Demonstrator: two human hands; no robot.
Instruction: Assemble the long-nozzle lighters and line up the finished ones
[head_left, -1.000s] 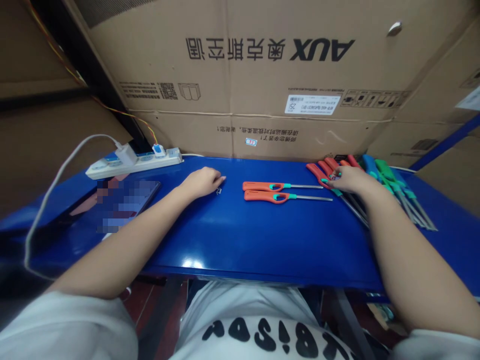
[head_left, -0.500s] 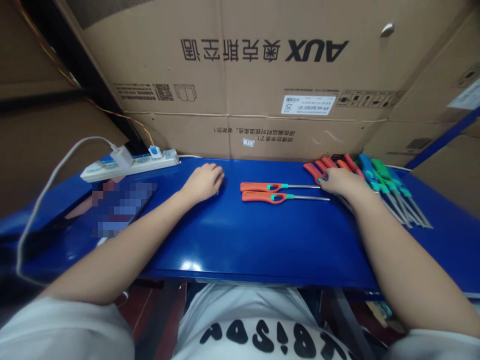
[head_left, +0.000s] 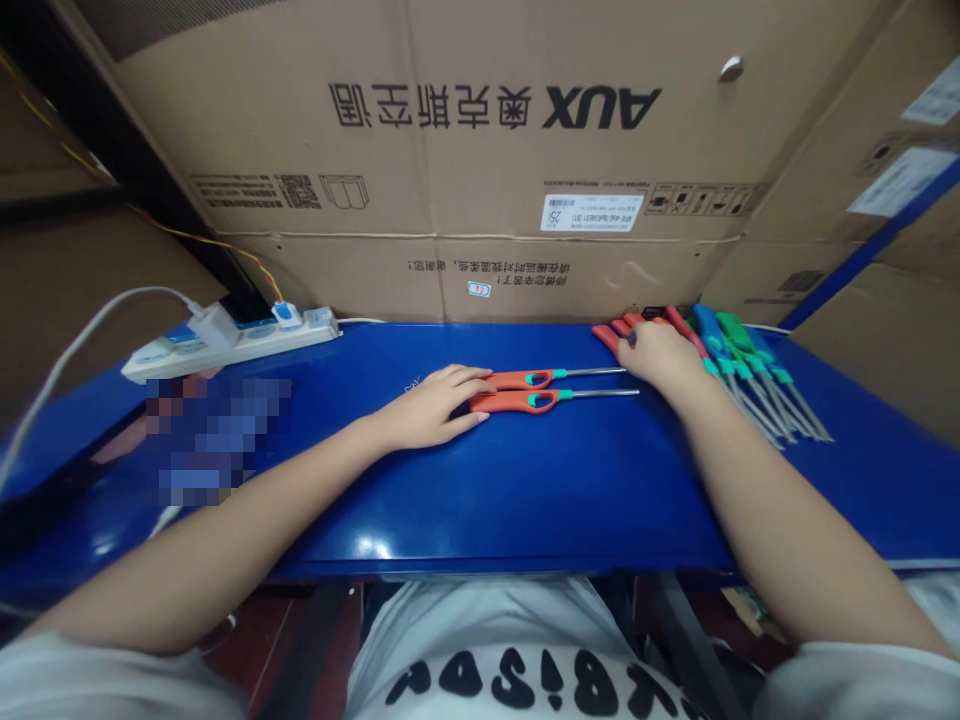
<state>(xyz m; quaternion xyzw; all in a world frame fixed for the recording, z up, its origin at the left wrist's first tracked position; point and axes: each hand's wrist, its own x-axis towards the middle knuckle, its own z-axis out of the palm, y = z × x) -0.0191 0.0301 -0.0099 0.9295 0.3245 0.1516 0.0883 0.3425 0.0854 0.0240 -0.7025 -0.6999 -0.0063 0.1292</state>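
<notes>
Two orange gas lighters [head_left: 525, 402] with green triggers and thin metal barrels lie side by side on the blue table, barrels pointing right. My left hand [head_left: 435, 408] rests at their handle ends, its fingers apart and touching the handles. On the right, my right hand [head_left: 664, 358] is curled over a row of several more lighters, its fingers closed at an orange handle [head_left: 604, 338]; the fingertips are partly hidden. Beside it lie a red lighter [head_left: 684, 328], blue lighters [head_left: 706, 325] and green lighters [head_left: 735, 335], their barrels slanting toward the front right.
A white power strip [head_left: 247, 345] with plugs and a cable stands at the back left. In front of it lies a dark, blurred-out object [head_left: 217, 440]. A large cardboard sheet [head_left: 465, 200] rises behind the blue table [head_left: 480, 500].
My left hand has moved right and forward onto the handle ends of the two orange lighters. My right hand stays at the lighter row. The whole view has shifted slightly.
</notes>
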